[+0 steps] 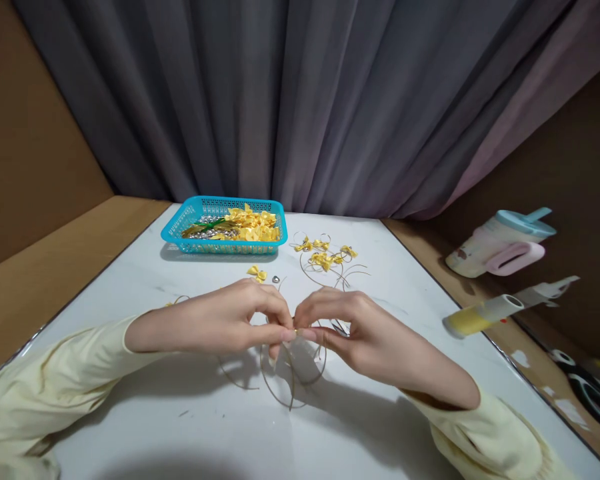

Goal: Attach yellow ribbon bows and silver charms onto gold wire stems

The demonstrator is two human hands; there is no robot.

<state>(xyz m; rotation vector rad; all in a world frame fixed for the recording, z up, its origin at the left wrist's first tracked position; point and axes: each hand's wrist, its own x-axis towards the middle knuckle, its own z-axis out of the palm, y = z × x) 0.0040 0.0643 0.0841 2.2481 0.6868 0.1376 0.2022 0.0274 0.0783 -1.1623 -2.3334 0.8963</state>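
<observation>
My left hand [230, 317] and my right hand [347, 330] meet over the middle of the white table, thumbs and fingertips pinched together. Thin tan cord [293, 380] hangs in loops below the fingers of both hands. A small gold-coloured bit shows between the two thumb tips; its kind is mostly hidden. Just beyond my left hand lie a yellow ribbon bow [257, 273] and a small silvery piece [275, 279]. Farther back on the right, several yellow bows on cord [324, 260] form a loose cluster. Part of another cord [181, 299] shows behind my left wrist.
A blue plastic basket [223, 249] at the back left holds yellow bows, silvery pieces and a bundle of cord. Along the right stand a lidded cup [495, 247] and a bottle with yellow contents [480, 317]. Black-handled scissors [590, 397] lie at the far right.
</observation>
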